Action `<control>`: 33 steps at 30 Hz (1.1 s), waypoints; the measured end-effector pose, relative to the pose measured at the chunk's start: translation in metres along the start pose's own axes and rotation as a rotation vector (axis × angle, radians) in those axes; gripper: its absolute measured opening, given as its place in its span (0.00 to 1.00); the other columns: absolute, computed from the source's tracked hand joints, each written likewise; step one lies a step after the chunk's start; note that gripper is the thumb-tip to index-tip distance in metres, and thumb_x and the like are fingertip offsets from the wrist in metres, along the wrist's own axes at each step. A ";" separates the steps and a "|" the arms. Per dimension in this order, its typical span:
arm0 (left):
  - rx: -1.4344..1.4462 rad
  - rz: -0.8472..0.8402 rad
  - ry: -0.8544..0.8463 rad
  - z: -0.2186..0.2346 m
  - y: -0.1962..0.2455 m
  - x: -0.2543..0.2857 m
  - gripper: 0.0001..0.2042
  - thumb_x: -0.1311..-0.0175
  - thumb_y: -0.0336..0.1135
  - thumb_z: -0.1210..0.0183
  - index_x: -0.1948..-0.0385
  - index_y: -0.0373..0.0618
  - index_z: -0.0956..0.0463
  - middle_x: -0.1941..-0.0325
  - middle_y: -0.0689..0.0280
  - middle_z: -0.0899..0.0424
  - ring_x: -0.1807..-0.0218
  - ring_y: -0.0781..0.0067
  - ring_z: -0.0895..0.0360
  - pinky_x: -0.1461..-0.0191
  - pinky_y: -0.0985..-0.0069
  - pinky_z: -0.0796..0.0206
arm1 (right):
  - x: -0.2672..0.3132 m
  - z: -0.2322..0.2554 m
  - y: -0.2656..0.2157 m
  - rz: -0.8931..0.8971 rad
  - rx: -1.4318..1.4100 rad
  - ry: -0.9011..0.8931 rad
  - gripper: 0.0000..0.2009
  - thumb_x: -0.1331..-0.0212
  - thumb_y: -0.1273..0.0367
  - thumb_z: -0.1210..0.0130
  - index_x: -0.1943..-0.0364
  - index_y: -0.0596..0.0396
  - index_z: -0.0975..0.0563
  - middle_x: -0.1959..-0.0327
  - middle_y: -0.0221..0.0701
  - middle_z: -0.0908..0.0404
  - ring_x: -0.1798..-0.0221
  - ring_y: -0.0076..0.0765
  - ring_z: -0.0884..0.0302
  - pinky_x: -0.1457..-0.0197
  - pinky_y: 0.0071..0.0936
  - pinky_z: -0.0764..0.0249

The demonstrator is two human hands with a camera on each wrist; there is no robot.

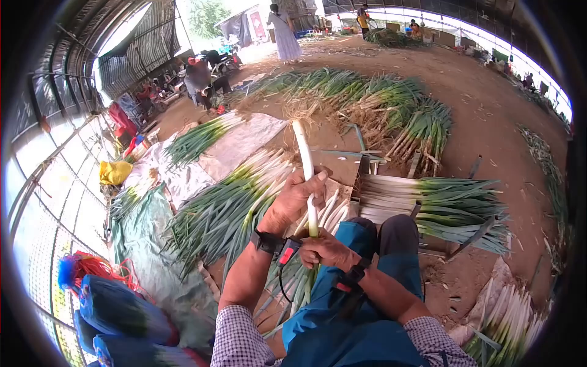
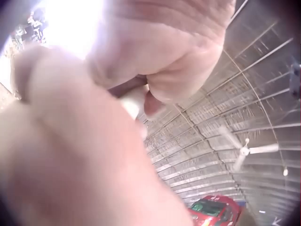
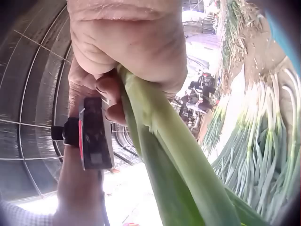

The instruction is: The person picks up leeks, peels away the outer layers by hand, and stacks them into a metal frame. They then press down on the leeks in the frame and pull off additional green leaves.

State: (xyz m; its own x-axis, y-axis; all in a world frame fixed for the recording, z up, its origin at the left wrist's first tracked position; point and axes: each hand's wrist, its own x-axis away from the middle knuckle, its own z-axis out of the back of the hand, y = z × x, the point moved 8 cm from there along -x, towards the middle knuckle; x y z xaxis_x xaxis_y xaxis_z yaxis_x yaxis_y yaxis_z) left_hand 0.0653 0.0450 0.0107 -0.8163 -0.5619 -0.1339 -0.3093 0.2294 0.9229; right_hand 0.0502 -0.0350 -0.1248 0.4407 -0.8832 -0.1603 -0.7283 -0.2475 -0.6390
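Observation:
A leek (or large green onion) (image 1: 302, 144) is held upright in front of me, its white root end at the top. My left hand (image 1: 301, 194) grips the white shaft partway down, thumb across it. Below that, my right hand (image 1: 327, 248) holds the stalk where white turns green. In the right wrist view, the right hand (image 3: 131, 42) curls round the leek's green leaves (image 3: 183, 155), which spread downward. Blurred fingers of the left hand (image 2: 80, 132) fill the left wrist view, with a bit of white stalk (image 2: 134, 104) between them.
Leeks with long green leaves (image 1: 223, 196) lie in a pile on my left. A stack of leeks (image 1: 428, 199) rests in a metal frame on my right. More bundles (image 1: 367, 101) line the dirt floor ahead. Blue-wrapped bundles (image 1: 125, 309) stand at lower left. A person (image 1: 205, 82) sits farther off.

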 end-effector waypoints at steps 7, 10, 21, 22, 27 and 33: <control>-0.211 -0.229 0.088 -0.002 0.052 -0.005 0.21 0.28 0.39 0.41 0.40 0.39 0.31 0.65 0.63 0.20 0.66 0.72 0.23 0.60 0.72 0.27 | -0.003 0.005 0.007 0.261 0.412 0.292 0.10 0.30 0.65 0.42 0.62 0.58 0.23 0.78 0.27 0.24 0.77 0.24 0.25 0.68 0.27 0.22; -0.592 -0.332 -0.018 -0.056 0.085 0.016 0.33 0.27 0.37 0.42 0.26 0.39 0.49 0.38 0.53 0.23 0.38 0.65 0.26 0.32 0.68 0.35 | -0.002 0.015 -0.032 0.440 0.458 0.351 0.11 0.30 0.64 0.42 0.63 0.58 0.23 0.80 0.27 0.25 0.77 0.23 0.25 0.69 0.27 0.24; -0.934 -0.221 0.004 -0.020 -0.004 -0.003 0.12 0.27 0.30 0.42 0.49 0.34 0.21 0.56 0.63 0.13 0.52 0.77 0.19 0.45 0.78 0.29 | 0.292 -0.077 -0.462 1.769 0.814 0.663 0.10 0.32 0.63 0.39 0.66 0.53 0.25 0.75 0.24 0.24 0.73 0.24 0.28 0.65 0.27 0.25; -0.902 -0.163 -0.024 -0.019 -0.024 -0.015 0.11 0.27 0.30 0.42 0.49 0.34 0.21 0.57 0.62 0.13 0.52 0.77 0.18 0.45 0.78 0.28 | 0.312 -0.090 -0.481 1.736 0.986 0.753 0.10 0.32 0.64 0.39 0.67 0.52 0.25 0.75 0.24 0.25 0.71 0.24 0.27 0.63 0.29 0.26; -0.880 0.054 -0.324 -0.057 -0.131 -0.091 0.12 0.28 0.31 0.42 0.48 0.35 0.21 0.59 0.58 0.13 0.53 0.73 0.18 0.50 0.74 0.27 | 0.350 -0.070 -0.526 1.187 1.782 1.617 0.10 0.33 0.62 0.39 0.66 0.53 0.24 0.73 0.27 0.24 0.69 0.26 0.25 0.63 0.31 0.26; -1.250 0.065 -0.512 -0.089 -0.296 -0.148 0.16 0.35 0.32 0.41 0.48 0.35 0.23 0.51 0.46 0.17 0.48 0.43 0.21 0.41 0.57 0.29 | 0.292 0.126 -0.452 0.328 2.248 1.304 0.22 0.39 0.52 0.34 0.47 0.49 0.17 0.58 0.36 0.12 0.57 0.35 0.14 0.56 0.36 0.23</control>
State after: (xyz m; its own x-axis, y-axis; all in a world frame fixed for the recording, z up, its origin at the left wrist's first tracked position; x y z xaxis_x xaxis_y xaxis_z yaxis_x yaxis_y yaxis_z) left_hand 0.3207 -0.0107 -0.2103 -0.9858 -0.1581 0.0567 0.1600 -0.7808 0.6039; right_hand 0.5743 -0.1305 0.0223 -0.4273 -0.6804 -0.5954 0.9040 -0.3325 -0.2688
